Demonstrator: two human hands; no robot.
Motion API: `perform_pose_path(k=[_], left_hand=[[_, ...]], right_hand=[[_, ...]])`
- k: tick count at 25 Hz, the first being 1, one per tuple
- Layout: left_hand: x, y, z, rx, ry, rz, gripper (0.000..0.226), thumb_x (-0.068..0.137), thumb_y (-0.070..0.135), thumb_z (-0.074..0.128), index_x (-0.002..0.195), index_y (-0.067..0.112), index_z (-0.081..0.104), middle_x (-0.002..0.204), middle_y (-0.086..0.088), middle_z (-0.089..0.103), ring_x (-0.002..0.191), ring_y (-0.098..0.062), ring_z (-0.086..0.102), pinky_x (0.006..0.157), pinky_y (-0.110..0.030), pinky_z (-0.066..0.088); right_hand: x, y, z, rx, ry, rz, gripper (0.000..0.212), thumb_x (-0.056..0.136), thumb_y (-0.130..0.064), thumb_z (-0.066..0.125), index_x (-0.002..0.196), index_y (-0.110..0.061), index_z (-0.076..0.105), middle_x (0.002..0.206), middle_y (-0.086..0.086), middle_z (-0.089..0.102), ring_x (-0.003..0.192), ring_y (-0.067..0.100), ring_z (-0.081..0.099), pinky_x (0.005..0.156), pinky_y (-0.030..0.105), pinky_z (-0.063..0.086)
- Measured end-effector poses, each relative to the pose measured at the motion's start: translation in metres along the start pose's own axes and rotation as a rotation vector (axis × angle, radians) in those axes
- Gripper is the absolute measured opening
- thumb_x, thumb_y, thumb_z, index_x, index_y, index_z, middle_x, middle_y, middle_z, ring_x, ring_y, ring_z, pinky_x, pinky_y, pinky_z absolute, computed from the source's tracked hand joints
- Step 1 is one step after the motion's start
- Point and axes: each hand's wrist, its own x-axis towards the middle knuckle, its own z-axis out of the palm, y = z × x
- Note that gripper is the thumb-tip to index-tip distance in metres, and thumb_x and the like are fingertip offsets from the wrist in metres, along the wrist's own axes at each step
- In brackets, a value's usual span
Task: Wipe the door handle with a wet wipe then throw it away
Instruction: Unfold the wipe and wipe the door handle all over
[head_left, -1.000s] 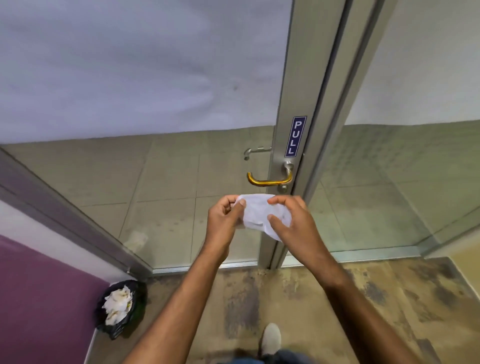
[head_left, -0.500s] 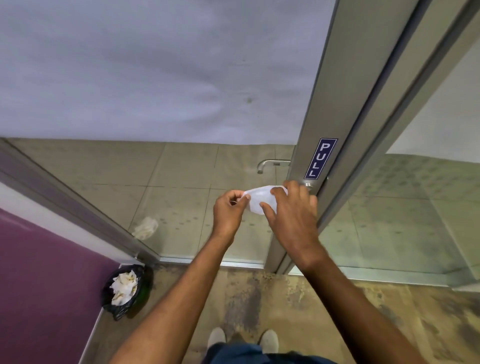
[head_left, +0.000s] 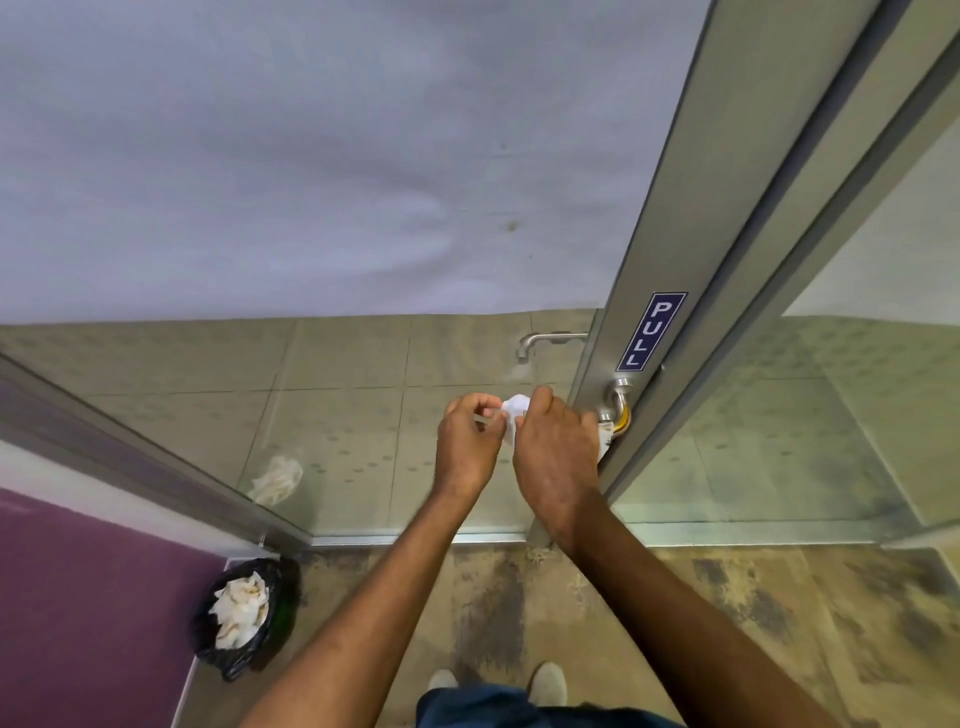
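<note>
A brass door handle (head_left: 620, 410) sticks out of the metal door frame just below a blue PULL sticker (head_left: 650, 331). Most of the lever is hidden under my right hand (head_left: 558, 452), which presses a white wet wipe (head_left: 515, 410) onto it. My left hand (head_left: 467, 441) pinches the wipe's left end, right beside the other hand. Only a small part of the wipe shows between the two hands, and a bit at the right hand's edge near the handle's neck.
A small bin with a black liner (head_left: 244, 616), full of crumpled white wipes, stands on the floor at the lower left by the purple wall (head_left: 83, 623). A second silver handle (head_left: 545, 343) shows through the glass door. Stained floor lies below my shoes (head_left: 548, 683).
Both hands have moved the wipe up and right from in front of the door onto the handle; the right hand now covers the lever. The camera has come closer to the door.
</note>
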Motion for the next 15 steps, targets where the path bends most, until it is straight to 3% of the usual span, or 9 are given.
perform_pose_path(k=[3, 6, 9, 13, 15], left_hand=[[-0.005, 0.019, -0.022, 0.108, 0.057, 0.256, 0.014, 0.105, 0.015, 0.067, 0.113, 0.025, 0.07, 0.114, 0.012, 0.06, 0.089, -0.006, 0.065, 0.079, -0.036, 0.061], [-0.004, 0.049, -0.045, 0.201, 0.134, 0.606, 0.018, 0.103, 0.014, 0.06, 0.117, 0.019, 0.069, 0.117, 0.005, 0.062, 0.098, -0.013, 0.063, 0.078, -0.032, 0.055], [0.005, 0.082, -0.062, 0.295, 0.24, 0.934, 0.023, 0.095, 0.01, 0.059, 0.113, 0.009, 0.073, 0.121, -0.01, 0.068, 0.115, -0.027, 0.06, 0.095, -0.039, 0.05], [0.02, 0.119, -0.073, 0.412, 0.339, 1.197, 0.031, 0.086, 0.006, 0.066, 0.117, 0.013, 0.066, 0.147, -0.019, 0.061, 0.143, -0.036, 0.042, 0.12, -0.059, 0.036], [0.032, 0.132, -0.074, 0.457, 0.375, 1.275, 0.031, 0.086, 0.004, 0.067, 0.116, 0.014, 0.065, 0.154, -0.021, 0.056, 0.149, -0.04, 0.036, 0.129, -0.059, 0.023]], right_hand=[[0.004, -0.012, 0.003, -0.066, -0.09, 0.003, 0.031, 0.096, -0.022, 0.057, 0.12, -0.01, 0.041, 0.102, 0.008, 0.066, 0.094, 0.025, 0.067, 0.083, 0.039, 0.048], [0.014, -0.014, 0.004, -0.011, -0.091, 0.016, 0.015, 0.104, -0.027, 0.044, 0.113, -0.015, 0.044, 0.093, 0.005, 0.069, 0.086, 0.025, 0.07, 0.077, 0.04, 0.044], [0.024, -0.011, 0.008, 0.115, -0.103, 0.04, 0.029, 0.108, -0.031, 0.027, 0.112, -0.014, 0.049, 0.086, 0.006, 0.074, 0.078, 0.028, 0.072, 0.069, 0.037, 0.035], [0.026, -0.009, 0.008, 0.128, -0.072, 0.048, 0.032, 0.107, -0.03, 0.029, 0.108, -0.013, 0.056, 0.086, 0.007, 0.075, 0.073, 0.03, 0.073, 0.065, 0.034, 0.036], [0.02, -0.009, 0.01, 0.062, -0.03, 0.026, 0.033, 0.11, -0.034, 0.03, 0.113, -0.013, 0.055, 0.083, 0.005, 0.074, 0.071, 0.028, 0.071, 0.066, 0.036, 0.041]])
